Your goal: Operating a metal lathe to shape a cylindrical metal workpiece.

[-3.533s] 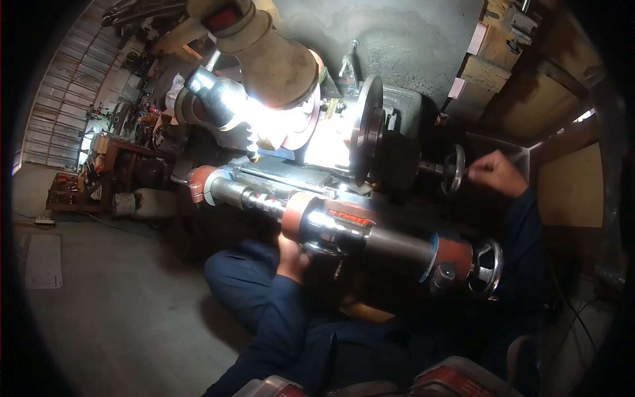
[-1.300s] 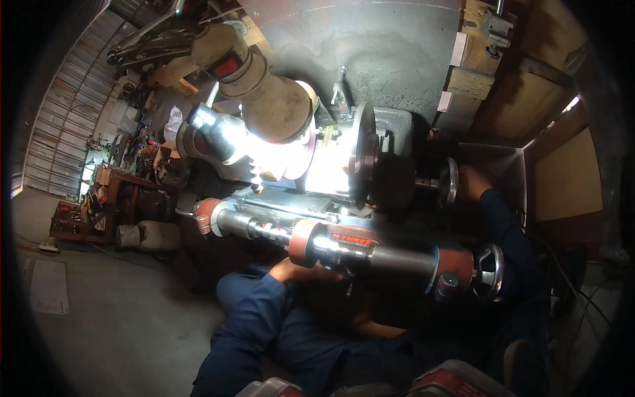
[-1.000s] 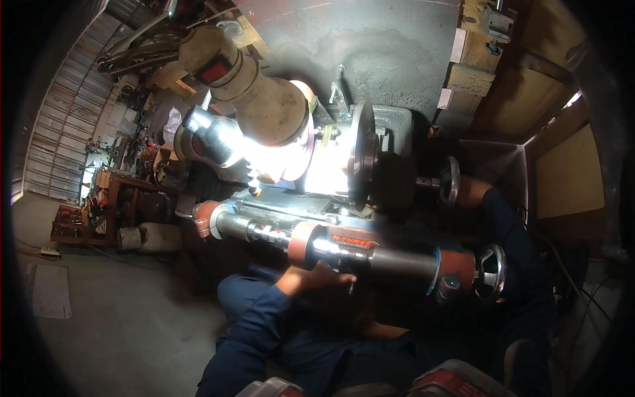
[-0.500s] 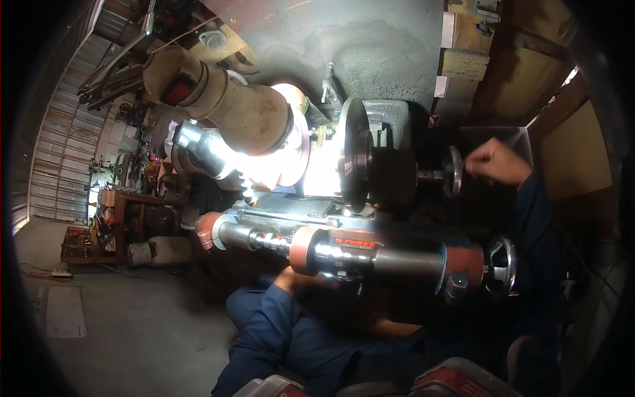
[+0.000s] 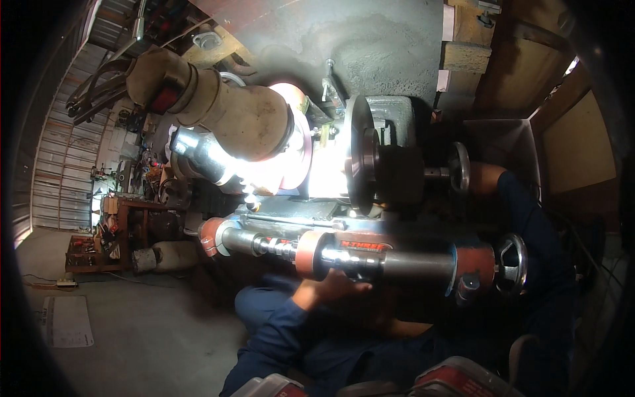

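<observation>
A metal brake disc (image 5: 360, 155) stands upright on the machine's spindle, brightly lit on its left. A chrome handwheel (image 5: 460, 169) sits to its right on a short shaft. My right hand (image 5: 486, 178) is close against that wheel's right side; its fingers are lost in dark shadow. Nearer to me runs a long steel bar (image 5: 415, 263) with a red collar (image 5: 307, 254) around it. Just under the bar, beside the collar, my left hand (image 5: 336, 286) is curled with a fingertip pointing right; what it grips is hidden behind the fingers.
A big beige lamp-like housing (image 5: 248, 119) leans over the disc from the left. A second chrome handwheel (image 5: 512, 264) ends the bar at right. Farther left are a wooden shelf (image 5: 126, 221) with tools, a cylinder (image 5: 178, 256) on the floor and a flat white sheet (image 5: 68, 322).
My right hand has dropped from above the far handwheel's side to lower against it. My left hand has moved right and up under the bar, covering a shiny part there. The view has shifted slightly.
</observation>
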Action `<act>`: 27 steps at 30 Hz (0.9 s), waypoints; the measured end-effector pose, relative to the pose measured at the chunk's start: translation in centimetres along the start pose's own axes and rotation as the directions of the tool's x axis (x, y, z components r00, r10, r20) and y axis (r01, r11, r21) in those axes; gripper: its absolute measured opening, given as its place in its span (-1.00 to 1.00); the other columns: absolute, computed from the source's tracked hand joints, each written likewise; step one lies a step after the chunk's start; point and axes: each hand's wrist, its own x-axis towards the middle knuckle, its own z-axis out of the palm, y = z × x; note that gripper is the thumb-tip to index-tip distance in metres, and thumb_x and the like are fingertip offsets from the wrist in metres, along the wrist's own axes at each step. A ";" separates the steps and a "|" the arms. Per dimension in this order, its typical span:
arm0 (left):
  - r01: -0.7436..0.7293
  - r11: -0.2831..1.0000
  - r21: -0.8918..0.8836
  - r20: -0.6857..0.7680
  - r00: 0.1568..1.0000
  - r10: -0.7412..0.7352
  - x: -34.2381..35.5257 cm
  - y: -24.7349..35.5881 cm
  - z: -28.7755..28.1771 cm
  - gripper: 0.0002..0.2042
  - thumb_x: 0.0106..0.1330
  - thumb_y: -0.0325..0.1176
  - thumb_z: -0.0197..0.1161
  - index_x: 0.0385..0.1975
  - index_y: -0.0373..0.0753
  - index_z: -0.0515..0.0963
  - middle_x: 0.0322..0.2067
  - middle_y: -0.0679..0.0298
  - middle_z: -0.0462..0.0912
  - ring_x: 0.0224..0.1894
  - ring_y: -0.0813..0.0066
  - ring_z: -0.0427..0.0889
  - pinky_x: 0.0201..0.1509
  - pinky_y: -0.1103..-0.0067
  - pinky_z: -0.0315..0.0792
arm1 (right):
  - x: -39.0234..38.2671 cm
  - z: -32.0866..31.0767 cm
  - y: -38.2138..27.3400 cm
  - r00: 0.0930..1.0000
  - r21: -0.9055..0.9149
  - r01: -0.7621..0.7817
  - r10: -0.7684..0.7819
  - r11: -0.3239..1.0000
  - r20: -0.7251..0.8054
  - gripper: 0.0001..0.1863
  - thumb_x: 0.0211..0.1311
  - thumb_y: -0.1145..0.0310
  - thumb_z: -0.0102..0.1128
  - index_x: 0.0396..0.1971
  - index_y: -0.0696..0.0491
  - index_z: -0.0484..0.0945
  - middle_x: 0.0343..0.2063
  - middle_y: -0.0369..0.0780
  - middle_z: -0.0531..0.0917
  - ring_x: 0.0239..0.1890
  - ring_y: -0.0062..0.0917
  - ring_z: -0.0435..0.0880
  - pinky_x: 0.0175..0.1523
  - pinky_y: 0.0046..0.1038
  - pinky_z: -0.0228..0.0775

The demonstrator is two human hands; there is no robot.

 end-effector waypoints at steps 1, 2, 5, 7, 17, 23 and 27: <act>-0.003 1.000 -0.004 -0.001 1.000 0.003 0.1 0.0 0.2 -0.40 0.03 -0.01 0.44 0.04 -0.16 0.47 -0.06 0.14 0.56 -0.03 0.30 0.54 0.07 0.41 0.43 | 0.3 0.3 0.5 0.988 -0.046 -0.116 0.110 0.992 -0.107 -0.73 0.10 0.35 0.13 -0.18 0.07 0.61 -0.21 -0.03 0.65 -0.10 -0.19 0.61 0.03 -0.27 0.43; 0.032 0.999 -0.010 0.061 0.998 -0.031 0.7 -0.1 0.1 -0.39 0.02 0.02 0.44 0.04 -0.14 0.47 -0.08 0.12 0.57 -0.04 0.31 0.55 0.05 0.41 0.44 | -0.2 0.2 0.6 0.950 -0.085 -0.244 0.221 0.966 -0.219 -0.74 0.10 0.39 0.13 -0.20 0.07 0.62 -0.21 -0.03 0.64 -0.09 -0.18 0.59 0.05 -0.27 0.42; 0.339 0.866 -0.368 0.200 0.938 -0.282 3.6 -1.8 -3.6 -0.35 0.05 0.05 0.41 0.10 -0.15 0.42 -0.10 0.16 0.58 -0.04 0.35 0.55 0.05 0.43 0.44 | -0.9 -3.7 -5.5 0.751 0.058 -0.425 0.388 0.903 -0.534 -0.77 0.10 0.44 0.15 -0.22 0.10 0.63 -0.22 -0.02 0.63 -0.10 -0.16 0.59 0.03 -0.27 0.41; 0.520 0.549 -0.654 0.318 0.848 -0.424 4.6 -3.4 -4.8 -0.32 0.09 0.05 0.38 0.15 -0.17 0.36 -0.11 0.21 0.58 -0.03 0.38 0.53 0.09 0.47 0.43 | -2.6 -5.7 -6.6 0.780 0.098 -0.300 0.303 0.949 -0.548 -0.80 0.10 0.46 0.18 -0.25 0.13 0.64 -0.25 -0.01 0.63 -0.10 -0.17 0.59 0.01 -0.28 0.42; 0.823 0.227 -0.521 0.767 0.568 -0.299 6.1 -4.5 -8.2 -0.41 -0.03 -0.12 0.50 -0.01 -0.25 0.48 -0.09 0.20 0.58 -0.03 0.32 0.52 0.09 0.45 0.40 | -5.3 -7.5 -7.7 0.976 0.495 -0.119 0.194 0.861 -0.103 -0.80 0.08 0.40 0.25 -0.34 0.22 0.66 -0.45 -0.06 0.69 -0.37 -0.55 0.65 -0.25 -0.46 0.45; 0.655 0.329 -0.680 0.566 0.754 -0.332 6.4 -3.8 -6.6 -0.42 0.01 -0.12 0.47 0.02 -0.24 0.47 -0.06 0.17 0.56 0.02 0.27 0.49 0.15 0.43 0.36 | -1.7 -5.0 -5.4 0.762 0.265 -0.266 0.370 0.927 -0.532 -0.82 0.11 0.47 0.19 -0.28 0.17 0.66 -0.36 0.01 0.67 -0.28 -0.27 0.69 -0.13 -0.37 0.46; 0.604 0.523 -0.601 0.487 0.796 -0.359 6.5 -3.2 -6.7 -0.37 0.03 -0.06 0.43 0.09 -0.20 0.43 0.01 0.16 0.53 0.10 0.23 0.47 0.20 0.40 0.32 | -0.9 -3.4 -4.2 0.791 0.180 -0.333 0.378 0.926 -0.481 -0.81 0.11 0.49 0.12 -0.29 0.16 0.65 -0.33 0.04 0.65 -0.17 -0.13 0.65 -0.05 -0.25 0.45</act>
